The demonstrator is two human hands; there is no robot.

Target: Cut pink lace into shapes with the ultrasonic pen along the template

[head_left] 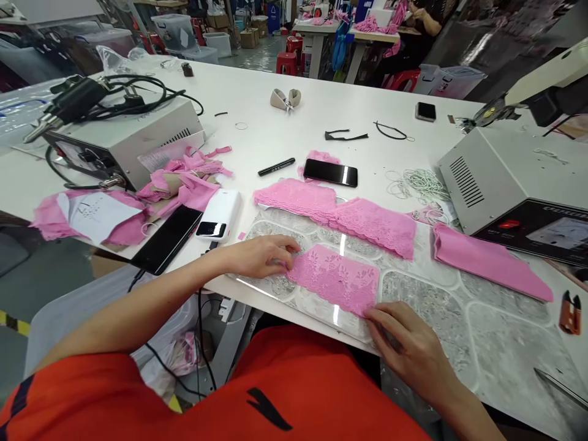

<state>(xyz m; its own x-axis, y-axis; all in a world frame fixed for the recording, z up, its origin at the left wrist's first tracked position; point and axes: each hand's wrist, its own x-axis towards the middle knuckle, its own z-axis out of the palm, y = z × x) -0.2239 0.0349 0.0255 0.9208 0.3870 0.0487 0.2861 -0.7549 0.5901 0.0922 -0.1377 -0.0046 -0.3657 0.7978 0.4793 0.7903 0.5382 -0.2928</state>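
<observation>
A piece of pink lace [334,277] lies flat on a glossy patterned tile [427,306] at the table's front edge. My left hand [260,256] pinches the lace's left end, fingers curled on it. The fingertips of my right hand [404,346] press down on the lace's lower right corner. Just behind it, two more pink lace pieces [337,214] lie side by side. A folded plain pink cloth [487,260] rests to the right on the tile.
A black phone [329,172] and pen [276,166] lie behind the lace. A white power bank [219,214] and another phone [168,237] sit left, near pink scraps [184,180]. Grey machine boxes stand left [119,138] and right [500,177]. Elastic loops [420,182] and orange snips [569,312] lie right.
</observation>
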